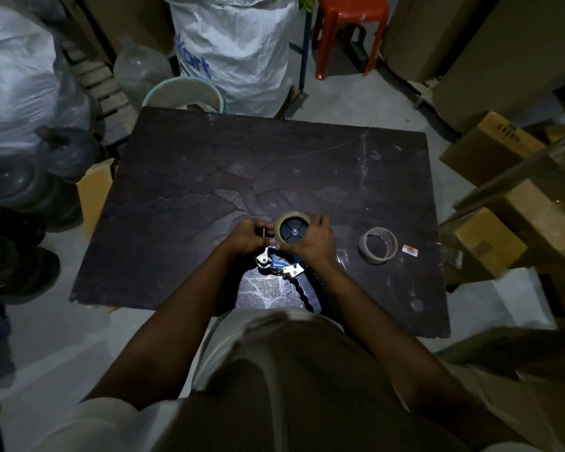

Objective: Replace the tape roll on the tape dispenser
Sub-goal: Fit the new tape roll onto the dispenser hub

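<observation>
You stand at a dark, worn wooden tabletop (307, 158) in a dim storeroom with a pale concrete floor. At 12 o'clock beyond it sit a white woven sack (235, 47) and a red plastic stool (349, 24); brown cardboard boxes (490, 243) crowd the 3 o'clock side. A pale green round bucket (183, 96) stands at 11 o'clock behind the far edge; its contents cannot be made out.

Near the tabletop's 6 o'clock edge, your right hand (310, 243) wraps the tan roll of packing tape (291, 230), seated on the black hub of the metal-and-black handheld tape dispenser (281, 265). Your left hand (247, 236), at 9 o'clock of the roll, has its fingers pinched narrow; what they pinch cannot be told. An empty brown cardboard tape core (378, 245) lies at 3 o'clock, apart from your right hand.
</observation>
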